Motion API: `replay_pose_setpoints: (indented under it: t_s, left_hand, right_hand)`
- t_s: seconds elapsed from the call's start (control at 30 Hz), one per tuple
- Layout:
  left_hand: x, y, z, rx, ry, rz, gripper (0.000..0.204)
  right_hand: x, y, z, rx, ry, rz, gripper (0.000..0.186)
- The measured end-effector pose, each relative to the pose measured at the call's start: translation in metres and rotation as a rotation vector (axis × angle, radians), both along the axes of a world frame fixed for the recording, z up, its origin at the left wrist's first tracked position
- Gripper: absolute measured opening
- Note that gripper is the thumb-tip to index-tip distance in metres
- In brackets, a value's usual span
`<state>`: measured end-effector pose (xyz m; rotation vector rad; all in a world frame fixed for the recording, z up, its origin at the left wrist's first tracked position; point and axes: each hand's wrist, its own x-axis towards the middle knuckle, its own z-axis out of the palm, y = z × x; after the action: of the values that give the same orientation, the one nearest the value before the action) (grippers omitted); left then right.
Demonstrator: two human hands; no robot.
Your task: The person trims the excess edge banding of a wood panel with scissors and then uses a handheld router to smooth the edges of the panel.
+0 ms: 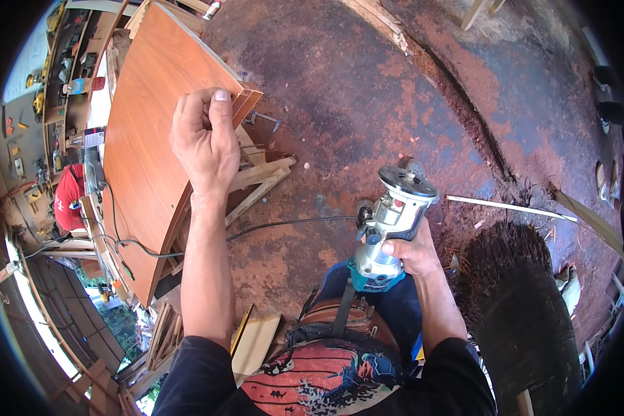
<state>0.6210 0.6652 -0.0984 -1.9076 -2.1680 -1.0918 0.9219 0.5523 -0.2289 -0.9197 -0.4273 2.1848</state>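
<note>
My right hand (417,255) is wrapped round the silver body of a router (385,239) with a teal end. The tool is held upside down, its round base plate (408,182) uppermost. A black cord (291,223) runs left from it. Over the near corner of a reddish-brown wooden panel (142,139), my left hand (206,135) is raised with curled fingers and the thumb pressed against them. Whether anything small is between those fingers is hidden. The panel's edge shows layered strips just beyond that hand.
Wooden supports (263,177) with a clamp (265,121) stand under the panel. Tools crowd shelves (55,90) at far left. A dark tree stump (520,312) is at right, by a thin white strip (509,206) on the stained floor. Planks (255,343) lie near my left elbow.
</note>
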Motion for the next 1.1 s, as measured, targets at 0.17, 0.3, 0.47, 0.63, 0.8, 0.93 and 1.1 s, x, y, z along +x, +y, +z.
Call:
replay_pose_setpoints:
  t_s: [0.17, 0.3, 0.47, 0.63, 0.8, 0.93, 1.1]
  left_hand:
    - [0.000, -0.002, -0.002, -0.029, -0.101, -0.016, 0.012]
    - [-0.005, -0.007, -0.005, 0.011, -0.245, -0.060, 0.007]
    - [-0.013, -0.020, 0.001, 0.074, -0.486, 0.007, 0.010]
    - [0.004, -0.052, 0.021, 0.059, -0.560, -0.011, 0.014]
    - [0.024, -0.078, 0.068, 0.120, -0.651, -0.095, 0.008]
    - [0.038, -0.091, 0.100, 0.076, -0.648, -0.209, 0.011]
    - [0.063, -0.095, 0.136, -0.030, -0.654, -0.374, 0.009]
  right_hand:
    - [0.002, 0.000, 0.004, -0.010, -0.002, -0.019, 0.083]
    - [0.006, 0.001, 0.009, 0.012, -0.004, 0.033, 0.091]
    - [0.012, 0.002, 0.040, 0.108, -0.017, 0.049, 0.075]
    - [0.024, 0.001, 0.083, 0.163, -0.009, 0.071, 0.073]
    - [0.033, -0.004, 0.120, 0.219, -0.051, 0.161, 0.078]
    - [0.037, -0.007, 0.152, 0.250, -0.049, 0.196, 0.084]
    - [0.041, -0.011, 0.177, 0.277, 0.009, 0.208, 0.086]
